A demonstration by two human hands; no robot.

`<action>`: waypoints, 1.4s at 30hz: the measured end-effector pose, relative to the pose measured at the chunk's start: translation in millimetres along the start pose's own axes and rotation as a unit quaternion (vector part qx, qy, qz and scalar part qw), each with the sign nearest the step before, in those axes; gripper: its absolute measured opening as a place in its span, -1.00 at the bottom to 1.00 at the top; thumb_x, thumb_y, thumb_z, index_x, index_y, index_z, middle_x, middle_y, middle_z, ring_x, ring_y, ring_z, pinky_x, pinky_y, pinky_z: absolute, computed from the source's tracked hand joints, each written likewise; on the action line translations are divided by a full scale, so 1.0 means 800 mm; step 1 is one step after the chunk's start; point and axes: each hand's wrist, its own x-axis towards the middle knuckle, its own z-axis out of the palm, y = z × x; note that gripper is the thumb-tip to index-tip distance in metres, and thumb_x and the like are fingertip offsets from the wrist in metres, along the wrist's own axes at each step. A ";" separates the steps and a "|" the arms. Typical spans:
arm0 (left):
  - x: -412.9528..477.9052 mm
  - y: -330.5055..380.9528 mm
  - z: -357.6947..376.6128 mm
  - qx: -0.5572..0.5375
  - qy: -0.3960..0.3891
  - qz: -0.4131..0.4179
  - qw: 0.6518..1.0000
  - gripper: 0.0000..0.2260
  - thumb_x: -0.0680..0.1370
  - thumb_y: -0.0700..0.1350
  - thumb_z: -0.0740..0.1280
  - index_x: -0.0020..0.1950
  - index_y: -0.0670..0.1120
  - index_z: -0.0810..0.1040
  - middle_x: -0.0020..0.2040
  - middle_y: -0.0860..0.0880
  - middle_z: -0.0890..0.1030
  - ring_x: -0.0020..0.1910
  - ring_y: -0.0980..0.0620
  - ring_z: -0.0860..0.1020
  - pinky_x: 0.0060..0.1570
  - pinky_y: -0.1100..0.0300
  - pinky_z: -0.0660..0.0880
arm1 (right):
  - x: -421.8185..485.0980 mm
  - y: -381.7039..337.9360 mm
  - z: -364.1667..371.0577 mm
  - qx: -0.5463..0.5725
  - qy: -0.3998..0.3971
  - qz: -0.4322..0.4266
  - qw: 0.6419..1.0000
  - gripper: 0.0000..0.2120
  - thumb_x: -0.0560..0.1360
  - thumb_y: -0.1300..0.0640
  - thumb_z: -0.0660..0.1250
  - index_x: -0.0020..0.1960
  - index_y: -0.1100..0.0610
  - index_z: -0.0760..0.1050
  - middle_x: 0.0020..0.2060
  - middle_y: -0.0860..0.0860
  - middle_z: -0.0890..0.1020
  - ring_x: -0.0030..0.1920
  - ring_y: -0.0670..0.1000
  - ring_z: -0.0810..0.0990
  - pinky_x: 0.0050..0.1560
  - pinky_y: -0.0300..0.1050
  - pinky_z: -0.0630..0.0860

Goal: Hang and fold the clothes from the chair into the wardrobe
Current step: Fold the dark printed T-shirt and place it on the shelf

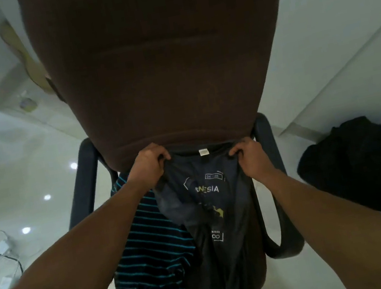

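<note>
A brown office chair [163, 67] fills the middle of the view, its tall backrest facing me. On its seat lies a dark grey T-shirt [230, 203] with white and yellow print and a white neck label. My left hand [148, 165] grips the shirt's left shoulder at the collar. At the other side of the collar my right hand [250, 159] pinches the right shoulder. The collar is stretched between both hands just below the backrest. A black shirt with teal stripes [150, 255] lies beside it on the left part of the seat, hanging over the front edge.
The chair's dark armrests [276, 180] flank the seat. A black heap of cloth or a bag [366, 164] sits on the floor to the right, with an orange and blue item below it. White cables and a charger [3, 250] lie on the glossy floor at left.
</note>
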 end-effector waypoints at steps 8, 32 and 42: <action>0.008 0.100 -0.191 0.058 0.073 0.053 0.994 -0.81 0.49 -0.37 0.37 -0.05 -0.10 0.66 -0.01 -0.09 0.61 -0.04 -0.05 0.57 0.10 0.07 0.51 | -0.015 -0.140 -0.156 0.029 0.088 -0.039 0.995 -0.83 0.37 0.11 0.58 -0.13 0.17 0.68 -0.02 0.04 0.59 -0.07 0.02 0.58 0.05 -0.07 0.53; -0.025 0.451 -0.687 0.185 0.395 0.240 0.867 -0.75 0.55 -0.31 0.33 0.18 -0.09 0.59 0.17 -0.02 0.55 0.10 0.07 0.48 0.17 0.18 0.43 | -0.102 -0.541 -0.587 -0.075 0.238 -0.327 0.911 -0.59 0.56 0.41 0.17 0.06 0.02 0.69 0.17 0.00 0.59 0.10 -0.02 0.53 0.16 -0.19 0.47; -0.059 0.492 -0.759 0.202 0.360 0.207 0.887 -0.78 0.55 -0.26 0.39 -0.15 0.07 0.65 -0.08 0.06 0.56 -0.14 0.16 0.49 -0.09 0.30 0.41 | -0.141 -0.587 -0.654 -0.108 0.224 -0.330 0.911 -0.58 0.54 0.37 0.18 0.11 -0.05 0.67 0.16 0.04 0.62 0.08 0.06 0.61 0.15 -0.07 0.59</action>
